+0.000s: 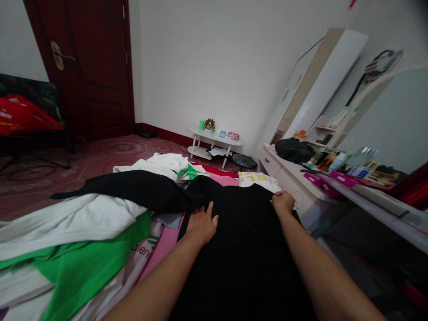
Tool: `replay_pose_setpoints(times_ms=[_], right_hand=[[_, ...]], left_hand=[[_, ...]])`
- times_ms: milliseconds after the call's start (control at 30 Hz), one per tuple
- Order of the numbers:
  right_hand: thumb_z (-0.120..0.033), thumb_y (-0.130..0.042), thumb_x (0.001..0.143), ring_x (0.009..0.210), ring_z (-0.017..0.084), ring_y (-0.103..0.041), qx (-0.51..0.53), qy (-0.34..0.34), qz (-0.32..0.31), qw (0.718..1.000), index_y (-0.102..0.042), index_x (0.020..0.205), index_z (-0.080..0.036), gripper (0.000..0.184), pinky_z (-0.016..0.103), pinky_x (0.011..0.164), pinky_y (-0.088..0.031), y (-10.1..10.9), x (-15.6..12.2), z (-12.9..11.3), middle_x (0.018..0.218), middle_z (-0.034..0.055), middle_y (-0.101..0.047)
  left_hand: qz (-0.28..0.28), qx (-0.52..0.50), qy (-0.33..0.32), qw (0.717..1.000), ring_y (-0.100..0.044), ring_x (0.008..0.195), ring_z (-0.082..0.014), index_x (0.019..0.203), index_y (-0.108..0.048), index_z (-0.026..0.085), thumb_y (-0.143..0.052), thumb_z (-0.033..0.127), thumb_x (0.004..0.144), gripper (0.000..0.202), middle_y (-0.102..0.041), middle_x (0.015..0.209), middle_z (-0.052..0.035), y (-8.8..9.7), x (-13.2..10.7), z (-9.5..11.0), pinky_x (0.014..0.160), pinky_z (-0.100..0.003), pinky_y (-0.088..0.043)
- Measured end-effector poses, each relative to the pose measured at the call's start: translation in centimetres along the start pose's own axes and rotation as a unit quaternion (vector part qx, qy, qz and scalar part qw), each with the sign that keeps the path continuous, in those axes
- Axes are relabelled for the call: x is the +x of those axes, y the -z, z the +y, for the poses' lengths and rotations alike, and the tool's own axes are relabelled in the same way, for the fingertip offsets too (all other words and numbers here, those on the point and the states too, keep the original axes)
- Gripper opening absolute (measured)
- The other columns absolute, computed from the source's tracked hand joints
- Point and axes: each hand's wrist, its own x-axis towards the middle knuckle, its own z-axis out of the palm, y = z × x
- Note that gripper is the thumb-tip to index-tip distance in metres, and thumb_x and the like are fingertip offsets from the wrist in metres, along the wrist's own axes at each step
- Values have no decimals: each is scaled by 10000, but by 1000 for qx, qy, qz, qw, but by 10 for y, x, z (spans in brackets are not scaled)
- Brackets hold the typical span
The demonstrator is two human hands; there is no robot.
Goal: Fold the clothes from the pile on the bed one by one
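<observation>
A black shirt (pixel 244 249) lies spread out in front of me, its neckline away from me. One long black sleeve (pixel 133 189) stretches left over the other clothes. My left hand (pixel 201 225) rests on the shirt near the base of that sleeve, thumb and forefinger apart; its other fingertips are partly hidden. At the right shoulder, the fingers of my right hand (pixel 283 203) are closed on the shirt's edge. The right sleeve is mostly out of sight behind my forearm.
White (pixel 100 216) and green garments (pixel 90 263) are heaped on the left. Beyond the shirt lies a white printed garment (pixel 258 179). A dressing table (pixel 284 167) with bottles and a black bag (pixel 294 150) stands right; a low white side table (pixel 216 137) is by the wall.
</observation>
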Motion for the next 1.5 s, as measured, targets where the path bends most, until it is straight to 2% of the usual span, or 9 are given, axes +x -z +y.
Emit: replay_pose_setpoints(times_ms=[100, 167, 233, 300, 367, 600, 933, 1300, 1500], right_hand=[[-168, -368, 821, 1103, 360, -561, 6, -41, 52, 998, -487, 1217, 32, 459, 469, 912, -427, -13, -23, -31, 1254, 334, -471], [-195, -404, 843, 1274, 330, -418, 22, 8, 52, 998, -441, 1283, -28, 473, 419, 1034, -357, -23, -46, -58, 1405, 265, -356], [-250, -453, 864, 1338, 260, -346, 63, 133, -27, 989, -438, 1323, -139, 472, 372, 1096, -304, -32, -70, -81, 1448, 148, -369], [-331, -457, 891, 1358, 222, -328, 100, 280, -176, 938, -399, 1380, -234, 502, 394, 1115, -280, -39, -87, -94, 1469, 72, -380], [-434, -400, 922, 1400, 229, -251, 82, 335, -290, 893, -334, 1432, -277, 538, 462, 1129, -220, -46, -91, -95, 1511, 49, -319], [-507, -239, 955, 1424, 288, -145, -107, 156, -266, 945, -316, 1455, -155, 616, 510, 1134, -101, -67, -68, -85, 1536, 118, -236], [-550, -209, 945, 1440, 225, -77, -91, 167, -292, 937, -236, 1472, -319, 577, 489, 1143, -115, -27, -121, -71, 1565, -6, -164], [-562, -186, 943, 1438, 226, -95, -112, 131, -295, 940, -195, 1479, -335, 582, 503, 1139, -132, 23, -167, -21, 1569, 4, -143], [-572, -197, 941, 1436, 238, -106, -119, 132, -276, 945, -211, 1479, -314, 597, 491, 1140, -141, 43, -197, -9, 1565, 13, -162]], left_hand=[[-3, -11, -13, 1000, -322, 1339, -357, 1436, -371, 192, -347, 492, 905, 610, -395, 1454, -138, 3, -2, 0, 1081, -459, -248], [1, -15, -16, 1000, -286, 1358, -359, 1435, -371, 177, -354, 496, 902, 622, -385, 1459, -143, 3, -2, 0, 1090, -460, -231], [7, -17, -12, 1000, -285, 1359, -358, 1439, -358, 149, -356, 497, 901, 641, -390, 1452, -160, 0, -2, 0, 1089, -458, -234], [14, -17, -8, 1000, -303, 1353, -350, 1443, -345, 125, -352, 478, 907, 642, -394, 1448, -172, -3, -1, -1, 1085, -447, -249], [18, -16, -8, 1000, -320, 1347, -341, 1441, -347, 112, -342, 446, 915, 623, -379, 1458, -177, -5, -1, -1, 1082, -434, -263], [9, -25, -11, 1000, -299, 1361, -339, 1428, -380, 170, -346, 443, 914, 583, -340, 1490, -144, -3, -1, -1, 1094, -451, -238], [-45, -11, -91, 995, -238, 1378, -372, 1450, -330, 287, -295, 599, 892, 641, -195, 1559, -75, 5, -18, -15, 1099, -506, -191], [-152, 28, -187, 970, -27, 1413, -421, 1484, -211, 300, -240, 779, 803, 833, -61, 1568, -124, 45, -105, -43, 1048, -678, -78], [-211, 35, -247, 945, 1, 1414, -395, 1492, -162, 264, -330, 761, 798, 870, -18, 1554, -152, 81, -167, -69, 1079, -648, -79]])
